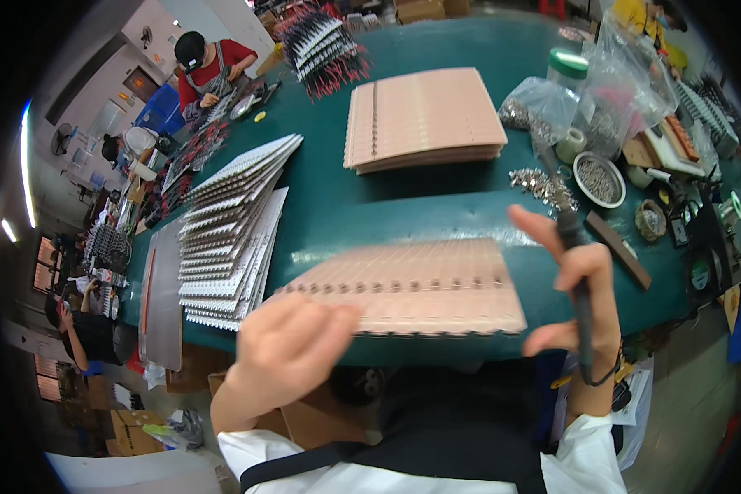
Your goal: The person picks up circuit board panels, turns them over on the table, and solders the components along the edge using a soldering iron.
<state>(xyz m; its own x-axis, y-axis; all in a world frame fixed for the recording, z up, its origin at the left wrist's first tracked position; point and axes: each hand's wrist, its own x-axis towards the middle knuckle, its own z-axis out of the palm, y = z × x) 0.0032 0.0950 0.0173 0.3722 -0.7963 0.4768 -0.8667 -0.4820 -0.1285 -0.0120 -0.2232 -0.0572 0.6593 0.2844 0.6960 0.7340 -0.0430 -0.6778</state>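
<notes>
A thin beige board [420, 288] with a row of small dark metal pieces across it is tilted over the near part of the table, smeared by motion. My left hand [292, 346] is closed on its left end. Across my right hand [580, 280] runs a long dark stick-shaped tool [579, 305], with what looks like a cord by the wrist. The thumb and index finger spread apart while the tool stays held against the hand; its kind is unclear. Beyond its upper end lies a heap of small shiny metal parts [543, 189]. The board's far right corner is apart from my right hand.
A stack of beige boards [428, 115] stands behind on the green table [321, 198]. Leaning white boards with metal strips [230, 239] pile up at left. At right are a bowl of small metal parts [598, 179], a green-lidded jar [566, 70] and plastic bags. Co-workers sit farther off.
</notes>
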